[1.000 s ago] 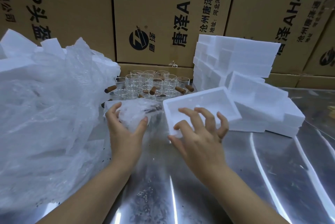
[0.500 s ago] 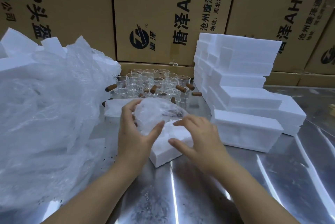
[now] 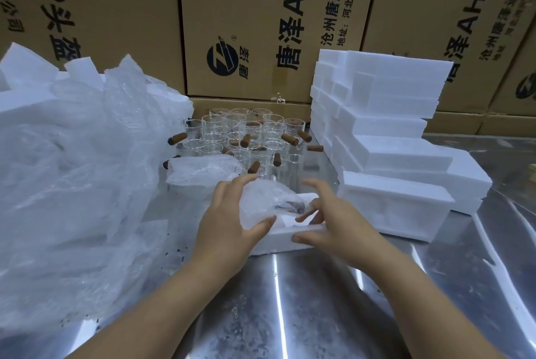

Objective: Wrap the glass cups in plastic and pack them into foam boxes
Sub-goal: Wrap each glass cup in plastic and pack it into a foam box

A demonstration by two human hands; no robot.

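Observation:
My left hand point(image 3: 229, 225) grips a glass cup wrapped in clear bubble plastic point(image 3: 265, 202) and holds it over an open white foam box point(image 3: 285, 238) lying on the metal table. My right hand point(image 3: 333, 219) rests on the box's right side, thumb on its front wall, fingers touching the wrapped cup. Behind them stand several bare glass cups with brown wooden handles point(image 3: 246, 138). Another sheet of bubble plastic point(image 3: 203, 170) lies in front of those cups.
A big heap of clear plastic sheets point(image 3: 72, 184) fills the left of the table. Stacked white foam boxes point(image 3: 385, 132) rise at the right, one foam box point(image 3: 391, 207) close to my right hand. Brown cardboard cartons point(image 3: 261, 24) wall off the back. Shiny metal table point(image 3: 290, 315) in front.
My right hand pulled the foam box from the right stack to the table centre. My left hand carried the wrapped cup rightward over it. Both hands now meet at the box.

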